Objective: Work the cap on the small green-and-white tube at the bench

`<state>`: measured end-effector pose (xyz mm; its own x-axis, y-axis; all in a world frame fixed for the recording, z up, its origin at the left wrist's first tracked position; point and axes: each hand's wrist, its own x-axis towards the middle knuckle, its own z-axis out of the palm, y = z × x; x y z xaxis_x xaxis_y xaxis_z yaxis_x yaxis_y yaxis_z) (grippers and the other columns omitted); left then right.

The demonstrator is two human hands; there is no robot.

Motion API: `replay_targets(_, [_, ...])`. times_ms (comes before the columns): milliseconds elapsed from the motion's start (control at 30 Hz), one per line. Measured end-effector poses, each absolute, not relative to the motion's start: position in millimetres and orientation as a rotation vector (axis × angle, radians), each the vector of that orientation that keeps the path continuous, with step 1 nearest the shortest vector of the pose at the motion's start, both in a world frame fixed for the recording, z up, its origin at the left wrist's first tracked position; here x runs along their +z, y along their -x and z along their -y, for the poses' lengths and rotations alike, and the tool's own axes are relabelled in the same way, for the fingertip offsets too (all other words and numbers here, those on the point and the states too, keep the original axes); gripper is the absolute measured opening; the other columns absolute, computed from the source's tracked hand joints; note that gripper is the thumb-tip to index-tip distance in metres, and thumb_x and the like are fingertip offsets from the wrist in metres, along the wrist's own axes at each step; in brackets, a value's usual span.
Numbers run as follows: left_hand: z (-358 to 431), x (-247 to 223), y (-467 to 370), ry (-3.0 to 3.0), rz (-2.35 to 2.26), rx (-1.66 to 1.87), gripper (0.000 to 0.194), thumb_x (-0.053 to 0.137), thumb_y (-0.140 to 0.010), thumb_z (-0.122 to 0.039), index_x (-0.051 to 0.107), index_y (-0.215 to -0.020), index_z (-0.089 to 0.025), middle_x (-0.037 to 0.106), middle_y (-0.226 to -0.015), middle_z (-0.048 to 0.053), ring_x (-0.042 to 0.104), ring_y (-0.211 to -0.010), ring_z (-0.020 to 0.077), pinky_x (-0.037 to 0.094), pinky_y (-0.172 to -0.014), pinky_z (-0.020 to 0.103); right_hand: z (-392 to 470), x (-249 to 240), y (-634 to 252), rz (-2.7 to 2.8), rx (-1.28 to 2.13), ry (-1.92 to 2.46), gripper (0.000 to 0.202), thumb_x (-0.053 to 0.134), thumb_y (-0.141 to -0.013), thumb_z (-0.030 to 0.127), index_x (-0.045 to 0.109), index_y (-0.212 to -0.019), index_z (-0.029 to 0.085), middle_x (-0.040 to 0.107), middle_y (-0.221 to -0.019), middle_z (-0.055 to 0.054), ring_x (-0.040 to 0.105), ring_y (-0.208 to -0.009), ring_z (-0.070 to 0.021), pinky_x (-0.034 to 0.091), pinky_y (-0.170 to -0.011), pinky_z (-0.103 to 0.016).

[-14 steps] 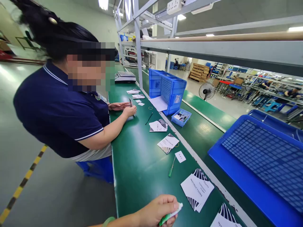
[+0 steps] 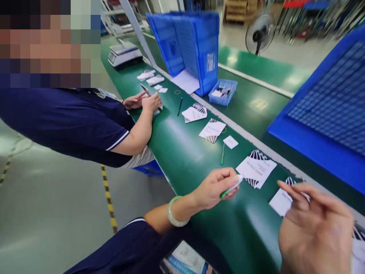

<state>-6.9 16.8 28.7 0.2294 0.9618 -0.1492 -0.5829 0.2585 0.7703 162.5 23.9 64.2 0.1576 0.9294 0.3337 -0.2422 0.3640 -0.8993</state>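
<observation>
1. The left hand (image 2: 212, 188) pinches a green-and-white pen (image 2: 231, 188) between thumb and fingers, just above the green belt (image 2: 182, 160).
2. The pen's long axis runs from lower left to upper right; its white end points toward the nearest leaflet (image 2: 256, 168).
3. The right hand (image 2: 316, 228) hangs open, fingers loosely spread, holding nothing. It partly covers a second leaflet (image 2: 281, 201) below it.
4. The first leaflet lies just up and right of the pen tip, apart from it. The left hand is the nearer hand to it; the right hand is nearer to the second leaflet.
5. Count of leaflets along the belt near the wearer: four clearly seen, plus a small white card (image 2: 230, 142). More lie by the co-worker; their number cannot be told.
6. One green tool (image 2: 222, 154) lies loose on the belt, and one dark pen (image 2: 180, 106) farther up.
7. Two blue crates show: one upright crate (image 2: 188, 45) and one at right (image 2: 327, 110). One small blue tray (image 2: 224, 92) sits beside the upright crate.
8. A co-worker's hands (image 2: 144, 102) rest on the belt farther up.
</observation>
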Motion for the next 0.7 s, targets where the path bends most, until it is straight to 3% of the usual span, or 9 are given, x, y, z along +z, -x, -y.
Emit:
replay_targets(167, [-14.6, 28.9, 10.2, -0.682, -0.728, 1.158, 0.032, 0.061, -0.083, -0.037, 0.045, -0.067, -0.016, 0.041, -0.052, -0.006, 0.035, -0.046, 0.0039, 0.022, -0.046, 0.020, -27.8, 44.9, -142.4, 1.162, 1.081, 0.835, 0.019, 0.048, -0.090, 0.029, 0.055, -0.104, 0.019, 0.059, -0.100, -0.008, 0.061, -0.095, -0.0221, 0.042, -0.097, -0.051])
replay_targets(467, [-13.3, 26.0, 8.7, -0.788, -0.728, 1.178, 0.025, 0.057, -0.087, -0.030, 0.048, -0.069, -0.015, 0.044, -0.056, -0.005, 0.038, -0.050, 0.0045, 0.026, -0.048, 0.021, -25.6, 47.5, -135.4, 1.228, 1.218, 0.822, 0.023, 0.046, -0.093, 0.033, 0.052, -0.109, 0.018, 0.056, -0.105, -0.008, 0.062, -0.099, -0.0242, 0.044, -0.095, -0.048])
replay_targets(700, [-14.0, 24.4, 7.6, -0.795, -0.764, 1.178, 0.029, 0.060, -0.085, -0.035, 0.048, -0.068, -0.015, 0.044, -0.056, -0.005, 0.038, -0.048, 0.0045, 0.025, -0.046, 0.021, -22.2, 46.9, -137.7, 1.239, 1.238, 0.805, 0.022, 0.046, -0.093, 0.032, 0.051, -0.111, 0.020, 0.054, -0.106, -0.008, 0.062, -0.098, -0.0247, 0.044, -0.093, -0.048])
